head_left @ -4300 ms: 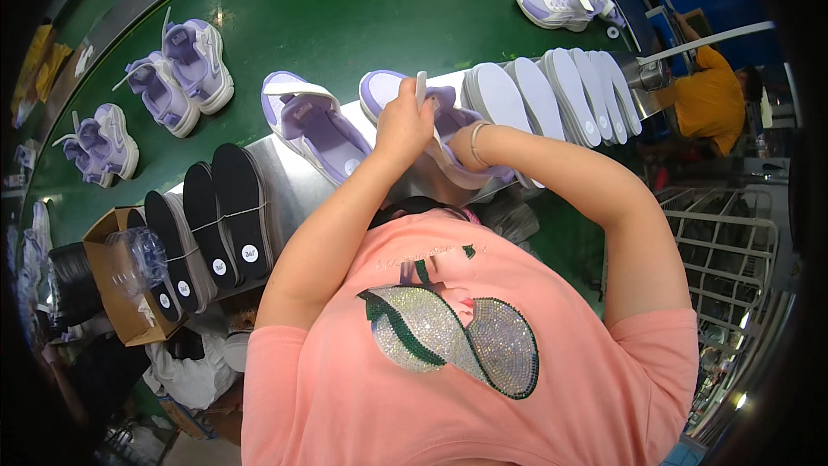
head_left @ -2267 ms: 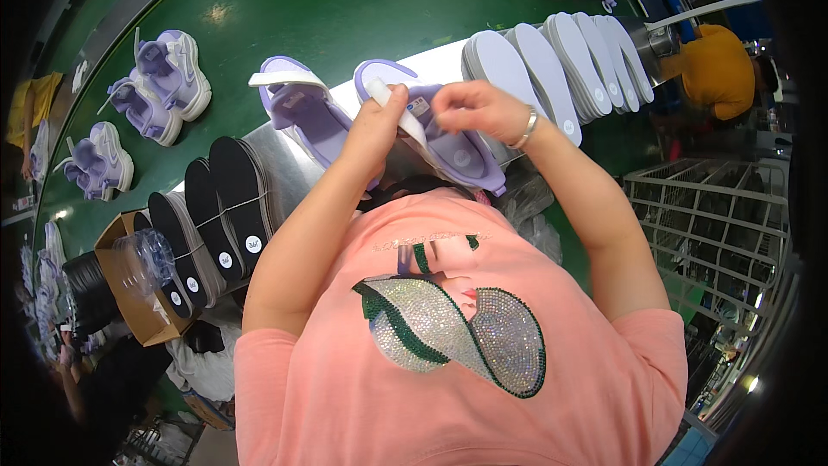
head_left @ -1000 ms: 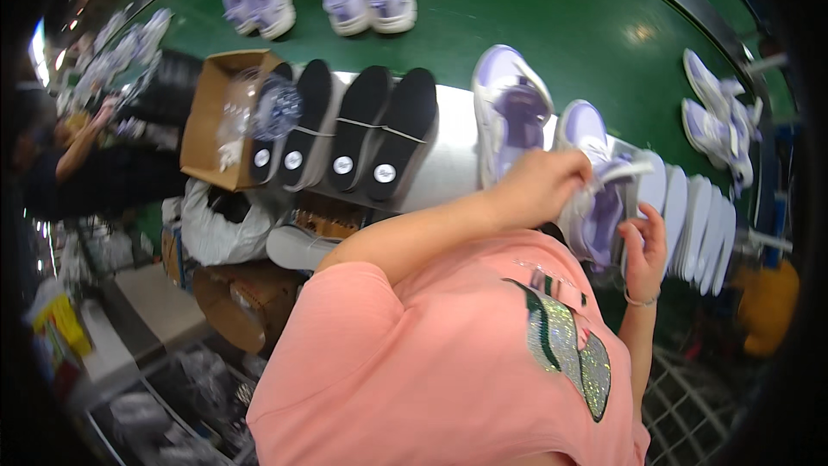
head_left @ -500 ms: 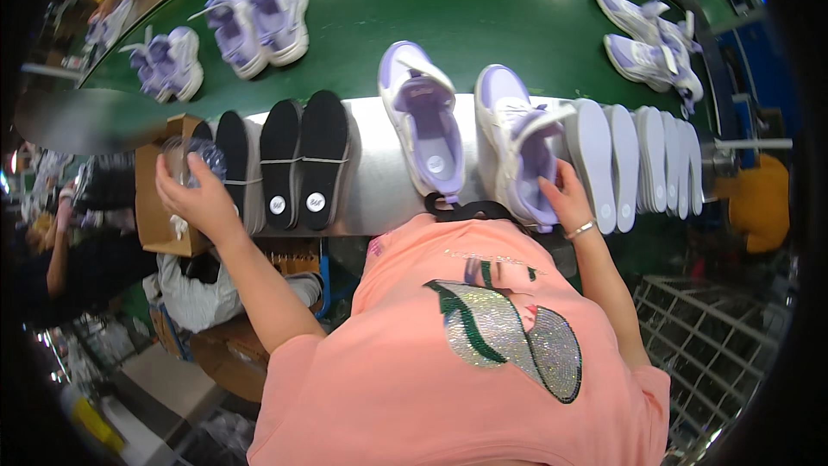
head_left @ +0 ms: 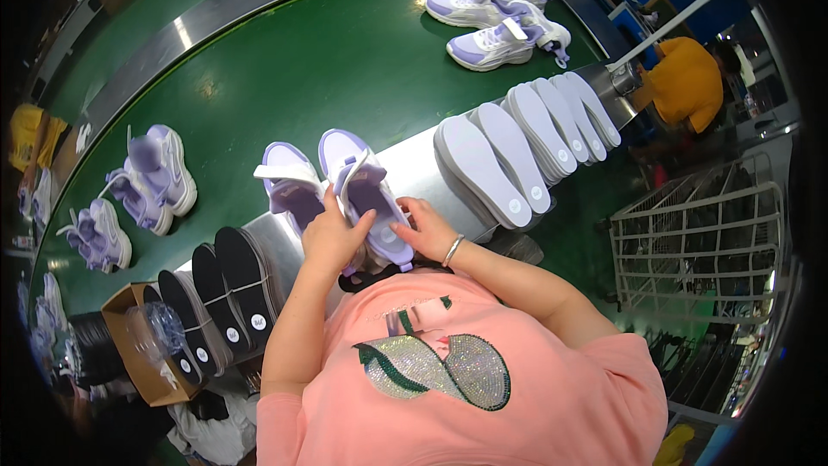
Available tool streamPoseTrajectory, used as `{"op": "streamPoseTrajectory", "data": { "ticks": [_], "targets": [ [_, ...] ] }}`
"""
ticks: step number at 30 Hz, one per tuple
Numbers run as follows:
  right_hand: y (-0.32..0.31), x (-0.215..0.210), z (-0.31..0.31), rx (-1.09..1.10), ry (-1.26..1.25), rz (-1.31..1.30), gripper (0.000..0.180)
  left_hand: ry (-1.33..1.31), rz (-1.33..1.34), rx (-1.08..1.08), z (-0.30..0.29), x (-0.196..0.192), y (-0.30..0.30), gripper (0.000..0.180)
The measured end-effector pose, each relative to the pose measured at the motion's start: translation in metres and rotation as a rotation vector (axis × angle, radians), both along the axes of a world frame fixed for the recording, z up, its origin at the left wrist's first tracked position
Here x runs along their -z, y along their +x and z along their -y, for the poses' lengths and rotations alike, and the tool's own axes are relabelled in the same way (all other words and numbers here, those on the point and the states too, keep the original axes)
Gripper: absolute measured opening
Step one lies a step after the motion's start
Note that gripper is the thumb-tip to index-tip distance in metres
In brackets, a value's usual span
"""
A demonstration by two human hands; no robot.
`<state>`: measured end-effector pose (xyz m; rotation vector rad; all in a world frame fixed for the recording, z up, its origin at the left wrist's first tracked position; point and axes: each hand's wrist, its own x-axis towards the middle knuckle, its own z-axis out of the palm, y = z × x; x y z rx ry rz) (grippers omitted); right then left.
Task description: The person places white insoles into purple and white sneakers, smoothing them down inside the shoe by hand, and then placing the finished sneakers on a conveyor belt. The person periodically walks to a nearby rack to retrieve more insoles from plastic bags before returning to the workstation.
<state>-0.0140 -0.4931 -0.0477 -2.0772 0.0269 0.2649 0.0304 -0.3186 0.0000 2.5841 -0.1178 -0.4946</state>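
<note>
"Naming from your left, what's beside you?"
"An open carton (head_left: 129, 351), banded black insoles (head_left: 244, 274), then a white-and-purple shoe (head_left: 297, 183)."
"And your hands?"
"Your left hand (head_left: 333, 237) grips the near-left edge of a second shoe (head_left: 371, 200), upright just right of the first at the metal ledge (head_left: 418, 162), thumb inside; your right hand (head_left: 429, 231) pinches its right edge near the heel."
"Farther right?"
"Pale insoles (head_left: 487, 171), overlapping."

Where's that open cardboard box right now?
In the head view, the cardboard box is at the lower left, beside the bundled black insoles and well to the left of the person's left hand.
</note>
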Motion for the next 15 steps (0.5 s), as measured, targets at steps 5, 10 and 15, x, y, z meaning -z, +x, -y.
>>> {"op": "streamPoseTrajectory", "data": {
  "ticks": [5,10,15],
  "targets": [
    [-0.001,0.015,0.005,-0.041,0.101,0.016,0.046,0.066,0.103,-0.008,-0.010,0.026,0.011,0.041],
    [0.005,0.008,0.019,-0.109,0.122,-0.079,0.042,0.075,0.251,-0.085,-0.055,0.031,0.072,0.039],
    [0.025,-0.015,0.051,-0.172,0.029,-0.073,0.035,0.144,0.352,-0.311,-0.078,0.006,0.124,0.061]
  ]
}}
